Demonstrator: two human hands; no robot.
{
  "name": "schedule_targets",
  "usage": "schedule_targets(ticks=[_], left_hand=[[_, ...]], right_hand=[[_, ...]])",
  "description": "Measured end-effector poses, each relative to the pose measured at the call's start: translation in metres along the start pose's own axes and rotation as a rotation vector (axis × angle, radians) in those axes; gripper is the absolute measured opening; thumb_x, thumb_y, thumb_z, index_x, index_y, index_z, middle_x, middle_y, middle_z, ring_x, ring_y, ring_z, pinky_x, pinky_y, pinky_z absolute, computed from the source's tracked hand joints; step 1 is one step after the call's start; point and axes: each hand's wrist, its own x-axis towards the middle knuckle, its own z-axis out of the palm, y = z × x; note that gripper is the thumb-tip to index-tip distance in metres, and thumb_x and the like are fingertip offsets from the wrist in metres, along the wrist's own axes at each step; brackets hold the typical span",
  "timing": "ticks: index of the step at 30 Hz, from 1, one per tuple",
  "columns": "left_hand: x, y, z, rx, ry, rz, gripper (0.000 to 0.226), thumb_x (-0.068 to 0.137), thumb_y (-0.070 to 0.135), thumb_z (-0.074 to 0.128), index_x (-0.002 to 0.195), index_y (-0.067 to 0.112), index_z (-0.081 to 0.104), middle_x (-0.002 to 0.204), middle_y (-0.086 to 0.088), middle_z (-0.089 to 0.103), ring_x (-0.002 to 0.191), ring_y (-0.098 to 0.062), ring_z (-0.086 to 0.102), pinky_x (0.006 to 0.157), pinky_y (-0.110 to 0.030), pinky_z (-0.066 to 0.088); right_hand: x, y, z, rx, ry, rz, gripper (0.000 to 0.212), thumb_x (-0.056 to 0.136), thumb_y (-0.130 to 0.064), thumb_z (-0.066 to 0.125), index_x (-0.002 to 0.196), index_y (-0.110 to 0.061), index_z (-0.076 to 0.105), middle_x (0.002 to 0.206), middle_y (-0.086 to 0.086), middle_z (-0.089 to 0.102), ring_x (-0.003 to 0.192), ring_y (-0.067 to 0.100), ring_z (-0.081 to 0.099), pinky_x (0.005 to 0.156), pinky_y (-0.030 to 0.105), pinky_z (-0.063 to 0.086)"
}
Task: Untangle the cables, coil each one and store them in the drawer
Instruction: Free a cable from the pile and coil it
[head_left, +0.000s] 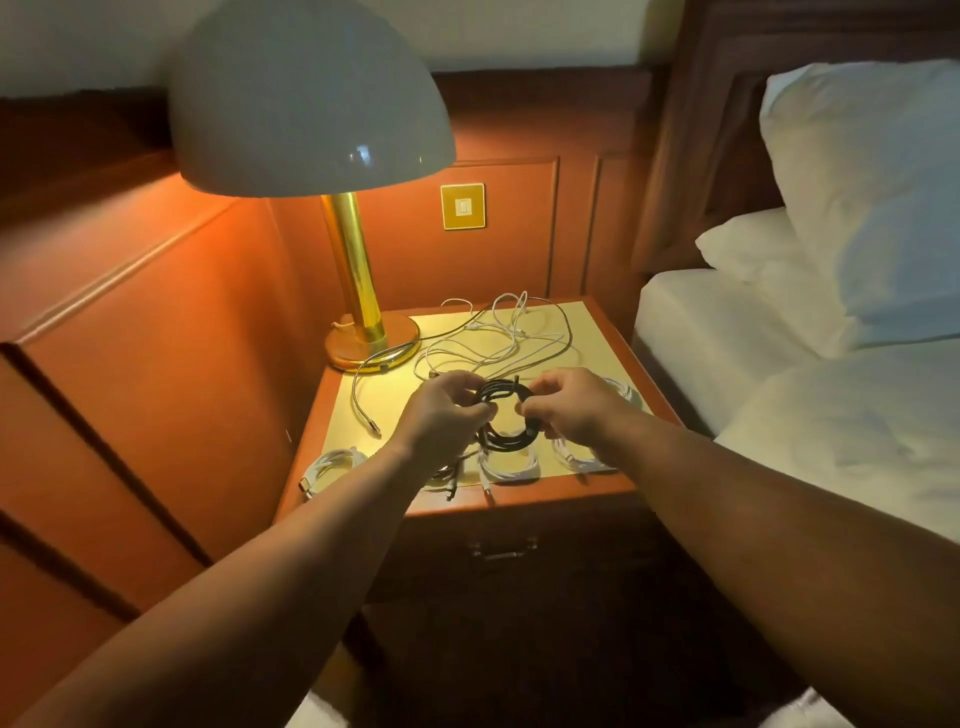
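Observation:
Over the nightstand (608, 332) I hold a black cable coil (500, 395) between both hands. My left hand (441, 410) pinches its left side and my right hand (566, 405) grips its right side. Another black coil (506, 439) lies on the top just below them. Behind the hands a tangle of loose white and grey cables (498, 332) spreads across the top. White coils lie along the front edge: one at the left (332, 465), one in the middle (511, 467), one at the right (576, 457). The drawer (504, 551) below, with a metal handle, is closed.
A brass lamp (358, 291) with a white dome shade stands at the nightstand's back left corner. A bed with white pillows (857, 208) is close on the right. Wood panelling with a wall switch (462, 206) runs behind and to the left.

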Motion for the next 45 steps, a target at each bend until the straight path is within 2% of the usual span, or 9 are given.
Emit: schedule_targets(ticks=[7, 13, 18, 22, 26, 33, 37, 42, 45], left_hand=[[0.071, -0.024, 0.027, 0.105, -0.095, -0.108, 0.032, 0.091, 0.020, 0.071, 0.122, 0.016, 0.063, 0.102, -0.005, 0.071, 0.091, -0.021, 0.070, 0.082, -0.038, 0.059], [0.116, -0.040, 0.038, 0.166, -0.135, -0.110, 0.022, 0.096, 0.025, 0.065, 0.118, 0.020, 0.065, 0.109, -0.003, 0.070, 0.090, -0.013, 0.068, 0.082, -0.035, 0.059], [0.139, -0.047, 0.041, 0.467, -0.105, -0.012, 0.017, 0.095, 0.029, 0.065, 0.112, 0.025, 0.066, 0.105, 0.004, 0.065, 0.091, -0.012, 0.062, 0.066, -0.023, 0.048], [0.146, -0.048, 0.039, 0.719, -0.083, 0.097, 0.021, 0.095, 0.026, 0.065, 0.115, 0.024, 0.065, 0.109, 0.005, 0.063, 0.095, -0.013, 0.058, 0.073, -0.026, 0.052], [0.147, -0.050, 0.043, 0.614, -0.164, 0.083, 0.015, 0.098, 0.029, 0.060, 0.111, 0.024, 0.066, 0.111, 0.002, 0.066, 0.096, -0.013, 0.060, 0.074, -0.025, 0.051], [0.138, -0.043, 0.041, 0.367, -0.276, -0.039, 0.045, 0.083, 0.042, 0.077, 0.122, 0.030, 0.058, 0.101, 0.003, 0.065, 0.093, -0.012, 0.063, 0.082, -0.033, 0.054], [0.129, -0.033, 0.038, 0.380, -0.161, -0.001, 0.041, 0.084, 0.043, 0.076, 0.119, 0.027, 0.061, 0.098, 0.010, 0.060, 0.088, -0.006, 0.058, 0.067, -0.024, 0.047], [0.112, -0.005, 0.028, 0.487, -0.091, 0.147, 0.031, 0.085, 0.045, 0.074, 0.106, 0.024, 0.065, 0.096, 0.008, 0.064, 0.086, -0.012, 0.063, 0.074, -0.037, 0.059], [0.097, 0.008, 0.021, 0.533, -0.083, 0.264, 0.026, 0.089, 0.038, 0.072, 0.107, 0.020, 0.067, 0.099, 0.003, 0.069, 0.083, -0.014, 0.066, 0.072, -0.038, 0.062]], right_hand=[[0.063, 0.025, -0.013, -0.285, 0.082, -0.021, 0.017, 0.091, -0.020, 0.067, 0.107, -0.014, 0.068, 0.099, 0.006, 0.070, 0.091, 0.022, 0.066, 0.080, 0.035, 0.053], [0.104, 0.042, -0.022, -0.454, 0.094, 0.022, 0.023, 0.091, -0.021, 0.068, 0.114, -0.016, 0.065, 0.103, 0.005, 0.065, 0.089, 0.020, 0.060, 0.076, 0.030, 0.049], [0.129, 0.050, -0.022, -0.631, 0.072, 0.072, 0.026, 0.092, -0.019, 0.065, 0.116, -0.013, 0.058, 0.108, 0.006, 0.063, 0.096, 0.025, 0.061, 0.083, 0.036, 0.054], [0.139, 0.051, -0.021, -0.735, 0.066, 0.084, 0.024, 0.092, -0.019, 0.064, 0.114, -0.014, 0.056, 0.105, 0.007, 0.063, 0.092, 0.024, 0.061, 0.078, 0.034, 0.053], [0.142, 0.053, -0.019, -0.771, 0.066, 0.082, 0.022, 0.093, -0.018, 0.061, 0.115, -0.015, 0.057, 0.104, 0.006, 0.063, 0.093, 0.025, 0.060, 0.077, 0.034, 0.052], [0.137, 0.047, -0.027, -0.426, 0.112, 0.095, 0.020, 0.092, -0.018, 0.063, 0.111, -0.015, 0.068, 0.103, 0.007, 0.068, 0.094, 0.024, 0.063, 0.074, 0.030, 0.049], [0.119, 0.035, -0.028, -0.148, 0.055, 0.140, 0.024, 0.089, -0.011, 0.067, 0.112, -0.014, 0.065, 0.106, 0.007, 0.066, 0.099, 0.023, 0.062, 0.085, 0.036, 0.053], [0.088, 0.011, -0.033, -0.009, 0.005, 0.167, 0.009, 0.091, -0.007, 0.063, 0.096, -0.014, 0.065, 0.099, 0.010, 0.067, 0.094, 0.022, 0.059, 0.066, 0.029, 0.044], [0.072, -0.003, -0.038, 0.082, -0.067, 0.219, 0.009, 0.094, -0.009, 0.058, 0.099, -0.010, 0.066, 0.105, 0.012, 0.069, 0.105, 0.025, 0.059, 0.079, 0.036, 0.043]])
